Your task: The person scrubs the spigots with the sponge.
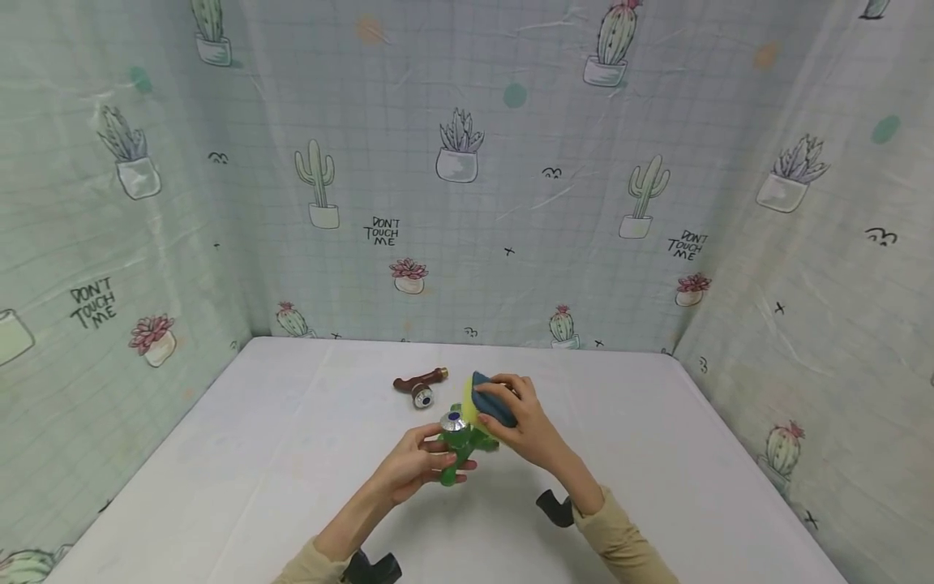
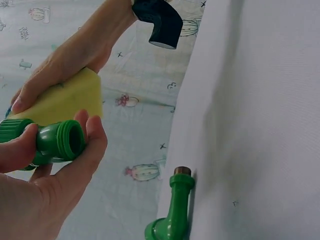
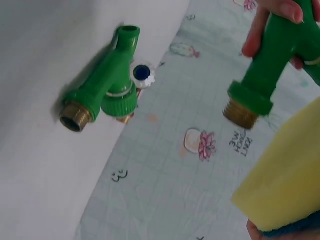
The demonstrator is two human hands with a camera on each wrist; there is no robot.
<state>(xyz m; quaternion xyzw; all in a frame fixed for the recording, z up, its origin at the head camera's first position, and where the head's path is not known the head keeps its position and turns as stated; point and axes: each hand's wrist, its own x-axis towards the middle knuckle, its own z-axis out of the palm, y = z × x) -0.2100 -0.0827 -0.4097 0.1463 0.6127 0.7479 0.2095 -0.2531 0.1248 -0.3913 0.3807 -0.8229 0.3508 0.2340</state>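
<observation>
Green tap (image 1: 458, 444) is hanging over the counter (image 1: 292, 454), narrow end pointing toward its near edge in the head view, the left hand (image 1: 416, 466) curling round it and the right hand (image 1: 525, 426) pinching a sponge (image 1: 494, 404) just to its right. In the left wrist view, the sponge's yellow face is lying close behind the tap. In the right wrist view, the threaded brass end (image 3: 241, 115) is jutting clear of the hand, beside the sponge.

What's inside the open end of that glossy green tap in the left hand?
Only a dark hollow shows in the glossy green, tubular tap. Deeper inside is hidden by shadow and its walls; the person's bare left hand covers part of the outside.
</observation>
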